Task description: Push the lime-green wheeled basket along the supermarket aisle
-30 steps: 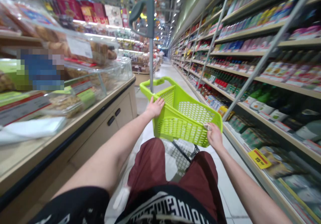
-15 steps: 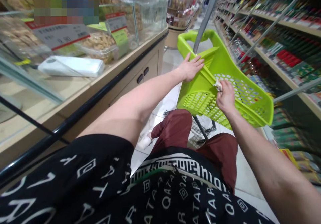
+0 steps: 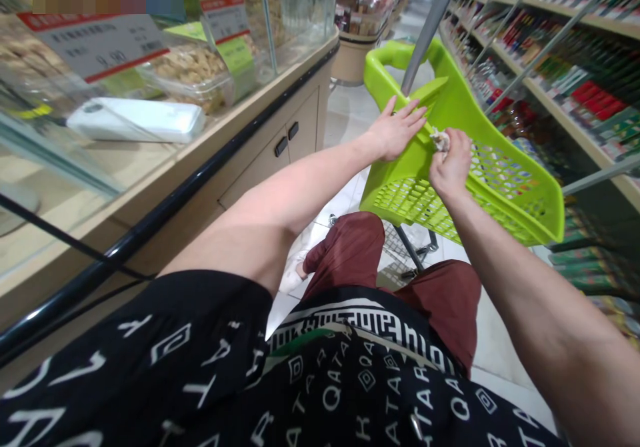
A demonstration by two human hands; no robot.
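Observation:
A bright green plastic basket (image 3: 515,200) with perforated sides sits tilted on a wheeled metal frame in front of my knees. My left hand (image 3: 399,129) lies on the basket's near upper rim, fingers spread, close to a grey pole (image 3: 431,30). Just to the right, my right hand (image 3: 453,161) is closed around a crumpled whitish cloth or tissue (image 3: 441,140), which pokes out by the thumb over the same rim.
At the left stands a wooden counter (image 3: 260,160) with a black rail (image 3: 180,197), glass panels, packed dry food, price signs and a white device (image 3: 137,120). Stocked shelves (image 3: 560,100) line the right. A round display (image 3: 349,63) stands farther ahead.
My right hand with the crumpled piece has moved up along the rim, nearer my left hand. The basket and my left hand sit slightly farther right in view.

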